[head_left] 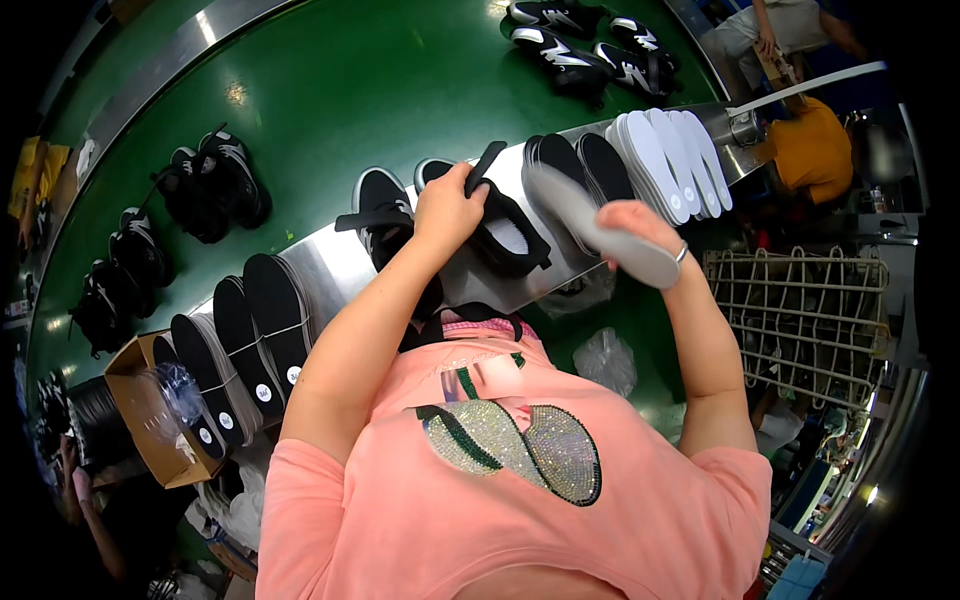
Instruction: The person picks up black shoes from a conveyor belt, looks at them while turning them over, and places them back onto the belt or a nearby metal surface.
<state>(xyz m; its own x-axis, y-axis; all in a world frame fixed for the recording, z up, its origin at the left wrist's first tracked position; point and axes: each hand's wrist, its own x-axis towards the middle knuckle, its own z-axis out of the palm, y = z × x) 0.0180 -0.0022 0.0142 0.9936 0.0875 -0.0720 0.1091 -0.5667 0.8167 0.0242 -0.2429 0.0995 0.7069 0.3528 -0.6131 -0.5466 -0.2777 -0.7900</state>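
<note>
Shoe, 1, black [520,215]: on the steel ledge [340,265], in front of the wearer of the pink shirt [500,400]; toe turned away, mouth toward the body, where it is presumably easiest to reach into. Pale lining shows inside.
Second shoe, 1 [385,210]: just left of the first, lying the same way, probably so the 2 stay matched.
Insole, 1, pale grey face showing [585,222]: in the air right of the shoe, slanted with its far end over the black stacks, blurred; its other face is hidden.
Black stacks, 2 [605,170], and white stacks [655,160]: fanned along the ledge to the right, likely for quick picking.
Banded stacks, 3, black [245,345]: at the left, near an open carton [150,430]; the bands seem meant to keep them together.
Other shoes, 4 [560,65]: grouped on the green surface [350,80], well apart.
Left hand, 1 [450,205]: fingers closed on the tongue [487,165], which stands up from the shoe, apparently to keep the mouth wide.
Right hand, 1 [645,228]: partly curled, thumb and fingers pinching the insole near its close end; exact finger placement too blurred to tell.
</note>
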